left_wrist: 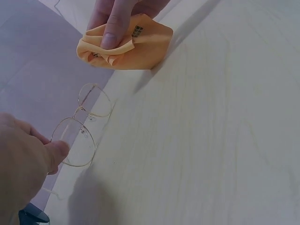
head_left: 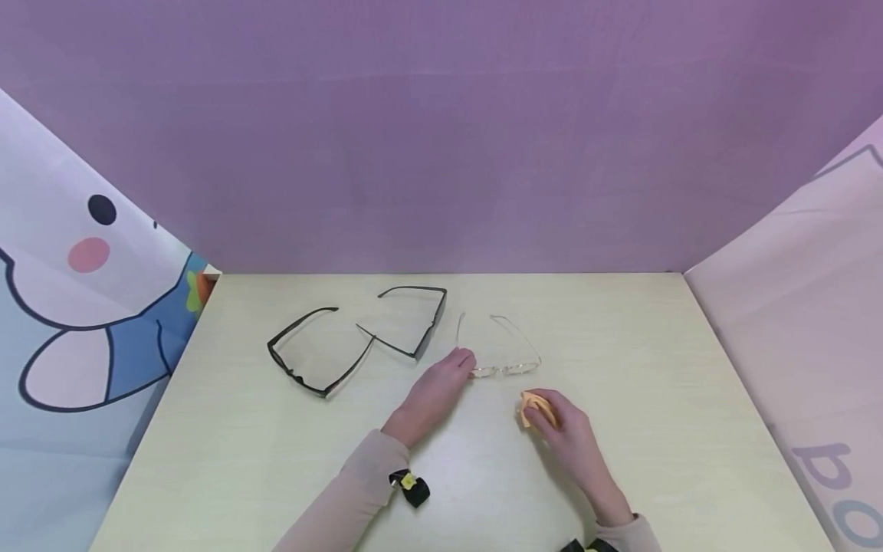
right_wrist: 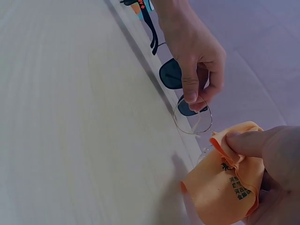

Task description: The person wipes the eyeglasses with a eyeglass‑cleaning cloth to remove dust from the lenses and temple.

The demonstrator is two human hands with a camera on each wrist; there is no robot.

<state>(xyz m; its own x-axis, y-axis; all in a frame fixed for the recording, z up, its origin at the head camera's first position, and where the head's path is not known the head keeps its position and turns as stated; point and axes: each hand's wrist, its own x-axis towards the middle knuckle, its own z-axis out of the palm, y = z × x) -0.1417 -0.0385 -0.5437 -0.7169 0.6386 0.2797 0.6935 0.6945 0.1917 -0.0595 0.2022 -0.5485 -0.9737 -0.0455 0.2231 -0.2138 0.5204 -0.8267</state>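
Thin gold-rimmed eyeglasses (head_left: 520, 369) stand at the middle of the table, temples spread towards the back wall. My left hand (head_left: 436, 392) pinches them at the left end of the front; in the left wrist view the thumb lies against the edge of one round lens (left_wrist: 72, 140). Nearer the front, my right hand (head_left: 571, 438) grips a folded orange cleaning cloth (head_left: 538, 406) with dark printed characters, its thumb pressed on the folds. In the right wrist view the cloth (right_wrist: 220, 187) overlaps the far part of the eyeglasses.
To the left of the eyeglasses, black-framed glasses (head_left: 324, 392) and dark-lensed sunglasses (head_left: 429, 333) lie unfolded, their temples crossing. A purple cloth wall (head_left: 441, 169) rises behind the pale wooden table (head_left: 662, 429); printed curtains (head_left: 90, 337) hang at both sides.
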